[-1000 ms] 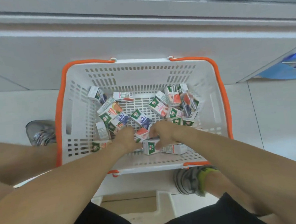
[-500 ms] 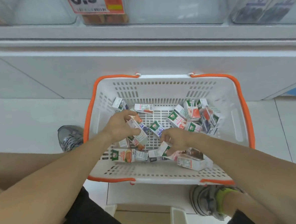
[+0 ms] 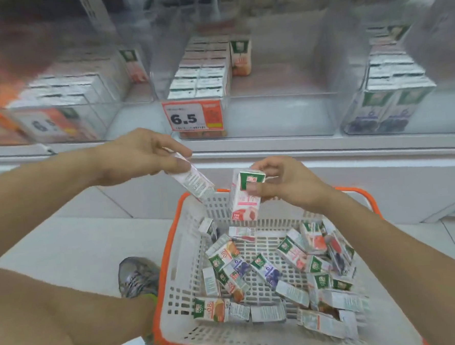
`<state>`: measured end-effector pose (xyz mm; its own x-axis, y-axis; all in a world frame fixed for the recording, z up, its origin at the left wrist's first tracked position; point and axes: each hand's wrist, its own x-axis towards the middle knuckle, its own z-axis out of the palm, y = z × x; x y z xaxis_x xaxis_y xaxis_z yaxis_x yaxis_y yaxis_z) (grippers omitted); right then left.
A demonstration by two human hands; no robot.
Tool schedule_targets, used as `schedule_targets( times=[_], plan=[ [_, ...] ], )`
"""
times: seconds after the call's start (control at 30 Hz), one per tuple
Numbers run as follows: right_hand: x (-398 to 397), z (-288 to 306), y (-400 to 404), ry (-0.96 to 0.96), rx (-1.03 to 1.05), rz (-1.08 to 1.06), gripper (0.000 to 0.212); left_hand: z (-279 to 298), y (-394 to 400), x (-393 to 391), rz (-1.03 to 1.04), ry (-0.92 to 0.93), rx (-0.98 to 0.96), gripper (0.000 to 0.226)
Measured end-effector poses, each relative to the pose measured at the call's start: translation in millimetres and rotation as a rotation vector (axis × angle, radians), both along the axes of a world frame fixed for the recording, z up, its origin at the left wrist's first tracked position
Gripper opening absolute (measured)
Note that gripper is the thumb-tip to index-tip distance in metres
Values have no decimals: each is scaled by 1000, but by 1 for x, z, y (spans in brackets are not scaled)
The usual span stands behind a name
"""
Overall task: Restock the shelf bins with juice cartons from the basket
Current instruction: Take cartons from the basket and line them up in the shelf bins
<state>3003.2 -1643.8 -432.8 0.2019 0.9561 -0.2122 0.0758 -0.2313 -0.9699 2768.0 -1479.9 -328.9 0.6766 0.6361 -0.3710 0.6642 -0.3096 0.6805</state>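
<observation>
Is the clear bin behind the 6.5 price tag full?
No. The middle bin holds cartons only on its left; its right side shows bare floor.

Left hand (image 3: pixel 137 155): one second ago down among the cartons at the basket's near wall; now lifted above the far left corner of the basket (image 3: pixel 173 261), pinching a white carton (image 3: pixel 192 181) that tilts down toward the far rim.
Right hand (image 3: pixel 288 184): formerly low beside the left hand inside the basket; now raised over the far rim, gripping an upright pink carton (image 3: pixel 245 198) by its green top.
Hands: earlier almost touching; now apart, each with one carton.
View: tipped upward; shelf bins (image 3: pixel 283 97) and price tag (image 3: pixel 192 115) now fully visible.
</observation>
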Motion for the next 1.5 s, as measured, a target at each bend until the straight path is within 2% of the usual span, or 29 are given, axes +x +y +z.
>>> schedule_targets(
  times=[0.07, 0.1, 0.2, 0.37, 0.47, 0.6, 0.73, 0.9, 1.03, 1.2, 1.43, 1.5],
  plan=[
    [-5, 18, 3, -70, 50, 6, 34, -6, 2, 1, 61, -75, -23, 21],
    [-7, 26, 5, -116, 62, 16, 36, -12, 3, 4, 60, -87, -56, 19],
    [-5, 51, 9, -303, 47, 124, 40, -19, 6, 18, 3, -47, -148, 26],
    [5, 93, 7, -511, 19, 236, 38, -16, 2, 41, -14, -169, -337, 26],
    [4, 100, -6, -556, 37, 201, 39, -11, -3, 54, -52, -206, -265, 38],
    [6, 96, -20, -519, 47, 170, 41, -2, -11, 76, -50, -275, -240, 55],
    [10, 93, -15, -434, 21, 225, 39, 2, -15, 91, 16, -329, -228, 39],
    [12, 87, -13, -323, 14, 219, 34, -2, -17, 104, 134, -212, -260, 50],
    [14, 80, -12, -194, -11, 156, 35, -3, -18, 106, 19, -168, -279, 61],
    [30, 87, -12, -79, -6, 146, 32, -4, -16, 105, -68, -238, -334, 45],
    [39, 90, -13, -3, -33, 217, 31, -12, -17, 106, 80, -313, -303, 79],
    [40, 92, -12, 8, -32, 219, 33, -14, -20, 107, 127, -372, -337, 65]
  ],
)
